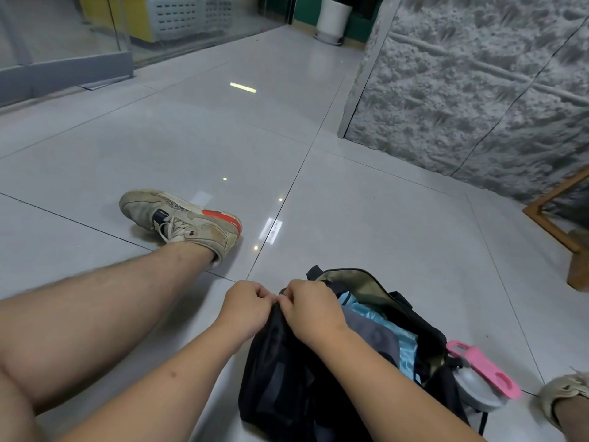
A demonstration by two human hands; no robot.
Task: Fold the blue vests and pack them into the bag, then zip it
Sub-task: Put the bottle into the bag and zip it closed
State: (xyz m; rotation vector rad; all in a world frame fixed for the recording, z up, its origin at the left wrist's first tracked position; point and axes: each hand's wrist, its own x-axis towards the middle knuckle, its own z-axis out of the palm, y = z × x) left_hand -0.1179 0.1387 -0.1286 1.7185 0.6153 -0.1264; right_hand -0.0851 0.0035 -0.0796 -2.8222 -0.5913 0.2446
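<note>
A black bag [287,378] lies on the tiled floor in front of me, its top open toward the right. Light blue vest fabric [400,341] shows inside the opening beside a grey inner flap. My left hand [247,306] pinches the bag's edge at the near-left end of the opening. My right hand [310,309] is curled right next to it, pinching what looks like the zipper end; the pull itself is hidden under my fingers.
My left leg and worn sneaker [181,218] stretch across the floor on the left. A grey bottle with a pink lid [481,374] sits in the bag's side pocket. A wooden frame [561,218] and textured wall stand at right; my other shoe [564,390] shows at the lower right.
</note>
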